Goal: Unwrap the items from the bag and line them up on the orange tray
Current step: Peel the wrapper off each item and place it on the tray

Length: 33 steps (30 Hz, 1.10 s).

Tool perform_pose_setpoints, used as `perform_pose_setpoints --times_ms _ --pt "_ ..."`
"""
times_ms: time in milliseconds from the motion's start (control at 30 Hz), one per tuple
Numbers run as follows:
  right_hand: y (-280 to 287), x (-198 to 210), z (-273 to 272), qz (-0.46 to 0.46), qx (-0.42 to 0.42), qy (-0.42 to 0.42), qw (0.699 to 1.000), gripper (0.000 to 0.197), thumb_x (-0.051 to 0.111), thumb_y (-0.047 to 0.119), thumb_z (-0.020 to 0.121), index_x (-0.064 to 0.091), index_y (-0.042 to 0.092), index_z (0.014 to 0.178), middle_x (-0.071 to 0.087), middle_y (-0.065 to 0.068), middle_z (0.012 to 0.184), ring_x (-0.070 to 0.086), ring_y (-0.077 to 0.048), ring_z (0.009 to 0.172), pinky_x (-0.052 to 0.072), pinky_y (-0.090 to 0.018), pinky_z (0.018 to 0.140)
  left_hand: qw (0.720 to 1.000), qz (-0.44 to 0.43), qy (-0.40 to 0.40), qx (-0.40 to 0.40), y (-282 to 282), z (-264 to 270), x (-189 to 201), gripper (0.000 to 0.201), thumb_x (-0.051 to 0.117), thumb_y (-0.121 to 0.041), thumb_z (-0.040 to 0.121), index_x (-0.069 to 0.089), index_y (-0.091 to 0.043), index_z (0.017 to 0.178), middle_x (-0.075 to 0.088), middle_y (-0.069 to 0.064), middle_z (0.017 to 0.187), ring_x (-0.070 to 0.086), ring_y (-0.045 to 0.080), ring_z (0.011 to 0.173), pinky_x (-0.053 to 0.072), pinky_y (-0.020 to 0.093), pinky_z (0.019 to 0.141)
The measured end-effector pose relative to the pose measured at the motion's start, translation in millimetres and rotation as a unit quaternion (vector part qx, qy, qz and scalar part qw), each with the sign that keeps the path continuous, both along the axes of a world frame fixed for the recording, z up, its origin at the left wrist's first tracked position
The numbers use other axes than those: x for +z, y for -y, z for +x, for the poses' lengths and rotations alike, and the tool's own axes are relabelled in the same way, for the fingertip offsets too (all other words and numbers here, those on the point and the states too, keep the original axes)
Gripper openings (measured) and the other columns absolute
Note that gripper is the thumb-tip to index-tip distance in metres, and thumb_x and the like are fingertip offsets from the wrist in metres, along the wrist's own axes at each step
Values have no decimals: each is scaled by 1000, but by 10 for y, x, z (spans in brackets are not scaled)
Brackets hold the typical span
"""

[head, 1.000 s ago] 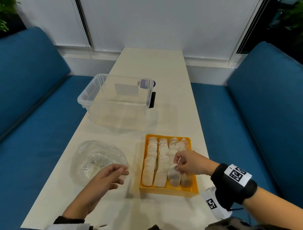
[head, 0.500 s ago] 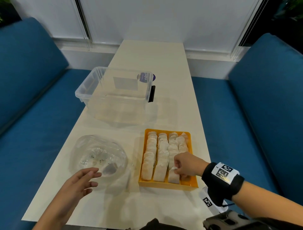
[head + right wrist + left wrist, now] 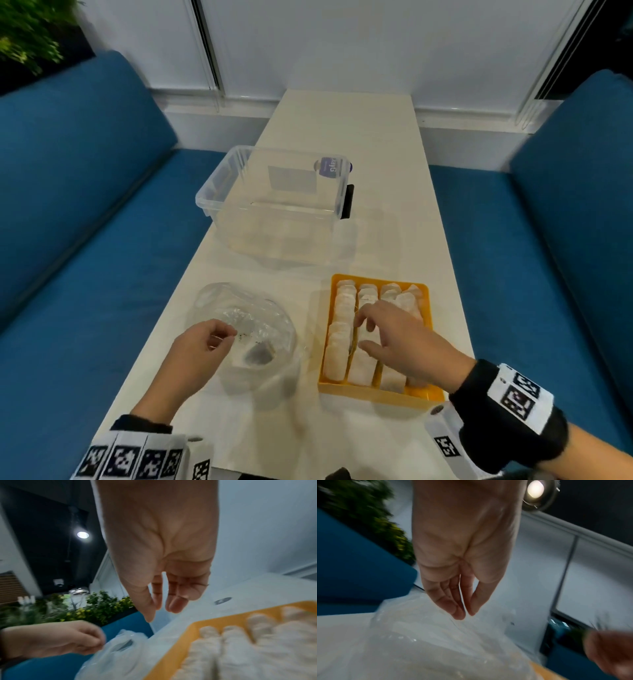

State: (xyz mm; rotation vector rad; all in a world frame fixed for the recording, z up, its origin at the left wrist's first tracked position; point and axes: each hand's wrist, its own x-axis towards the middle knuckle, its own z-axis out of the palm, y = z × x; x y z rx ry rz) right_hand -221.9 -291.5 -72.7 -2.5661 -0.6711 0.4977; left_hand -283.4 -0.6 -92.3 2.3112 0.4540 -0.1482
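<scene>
Lifted off the tea bags (image 3: 346,329), right hand (image 3: 400,337) hovers spread; left hand (image 3: 197,346) nears blurred bag (image 3: 246,329), grip unclear.

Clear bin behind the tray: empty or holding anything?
Empty. The head view shows the tabletop straight through the clear bin; only labels on its walls, no lid on it.

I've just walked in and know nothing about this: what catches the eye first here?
The bright orange tray near the table's right edge, packed with rows of pale tea bags, under the open right hand. Left of it lies a crumpled clear plastic bag, which the left hand reaches toward.
</scene>
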Motion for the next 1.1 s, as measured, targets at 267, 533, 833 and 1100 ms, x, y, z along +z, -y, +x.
perform_pose_setpoints --times_ms 267,533,833,1100 --pt "-880 -205 81 -91 209 69 971 60 49 3 89 36 31 141 20 -6 151 41 -31 118 44 -39 85 939 153 -219 -218 19 469 -421 49 63 -42 82 49 -15 121 56 4 120 55 19 105 43 26 85" --pt "-1195 -335 100 -192 178 49 964 33 49 15 93 58 21 124 21 -10 151 35 -33 123 42 -43 94 926 190 -226 -236 -101 447 -649 34 67 -27 80 52 -13 107 50 7 117 55 25 106 43 29 84" --pt "-1212 -243 30 -171 132 51 975 31 45 17 96 57 18 124 33 -9 145 40 -29 121 42 -40 95 977 -60 -108 -173 -422 432 -446 16 66 -26 82 50 -26 82 56 -7 88 52 6 74 38 17 60" --pt "-1179 120 -49 94 -8 46 994 29 50 36 94 51 28 123 49 13 124 44 0 97 33 -4 80 963 -174 -24 -206 -302 405 93 16 65 -18 83 66 -28 97 68 -6 96 65 7 82 54 23 78"
